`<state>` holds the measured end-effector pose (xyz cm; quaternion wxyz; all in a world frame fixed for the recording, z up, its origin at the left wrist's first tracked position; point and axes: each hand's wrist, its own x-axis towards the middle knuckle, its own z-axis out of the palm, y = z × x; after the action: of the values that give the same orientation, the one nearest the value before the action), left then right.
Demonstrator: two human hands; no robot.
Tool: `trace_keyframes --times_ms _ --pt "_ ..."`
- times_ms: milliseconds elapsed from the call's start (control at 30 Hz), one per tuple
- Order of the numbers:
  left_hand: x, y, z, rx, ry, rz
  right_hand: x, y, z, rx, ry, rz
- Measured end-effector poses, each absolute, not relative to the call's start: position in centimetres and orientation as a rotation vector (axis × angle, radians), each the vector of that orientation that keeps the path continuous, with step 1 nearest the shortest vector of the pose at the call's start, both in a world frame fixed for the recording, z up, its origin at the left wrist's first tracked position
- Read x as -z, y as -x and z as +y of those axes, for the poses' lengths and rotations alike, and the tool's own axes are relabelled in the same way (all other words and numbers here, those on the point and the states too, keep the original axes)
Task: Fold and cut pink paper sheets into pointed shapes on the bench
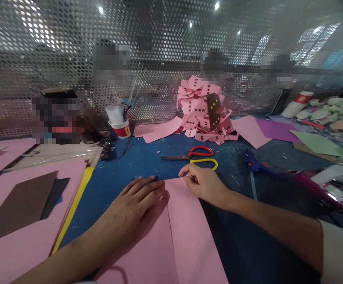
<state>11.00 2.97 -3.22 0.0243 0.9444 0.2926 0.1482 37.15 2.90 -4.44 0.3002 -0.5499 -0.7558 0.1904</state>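
Note:
A large pink sheet of paper lies in front of me on the blue table, with a long line down its middle; whether this is a crease or an edge I cannot tell. My left hand rests flat on its left half, fingers stretched out and close together. At the far right corner of the sheet, my right hand has its fingers curled in a pinch on the paper's edge. Just beyond that hand lie scissors with one red and one yellow handle loop, blades pointing left.
A folded pink paper model with dark square marks stands at the back. Left of it is a cup of tools. A blue glue gun and a magenta device lie right. Brown card tops pink sheets at left.

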Motion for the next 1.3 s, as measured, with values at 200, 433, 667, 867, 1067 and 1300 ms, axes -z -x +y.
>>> trace_keyframes --times_ms 200,433,667,867,1067,1300 --pt "3.2 -11.0 2.9 -0.435 -2.960 0.918 4.5 -37.3 2.9 -0.537 1.450 -2.020" --pt "3.4 -10.7 3.0 -0.429 -2.956 0.957 3.5 -37.5 2.3 -0.704 1.389 -1.932" --pt "3.0 -9.9 3.0 -0.390 -3.002 0.871 3.2 -37.6 2.4 -0.799 1.340 -1.863" --pt "3.3 -10.1 2.8 -0.382 -3.002 0.955 3.8 -37.6 3.0 -0.745 1.364 -1.826" --pt "3.7 -10.1 2.9 -0.292 -3.020 0.964 3.5 -37.5 2.4 -0.721 1.414 -1.901" --pt "3.9 -10.0 3.1 -0.342 -3.017 0.949 3.5 -37.5 2.7 -0.695 1.438 -1.969"
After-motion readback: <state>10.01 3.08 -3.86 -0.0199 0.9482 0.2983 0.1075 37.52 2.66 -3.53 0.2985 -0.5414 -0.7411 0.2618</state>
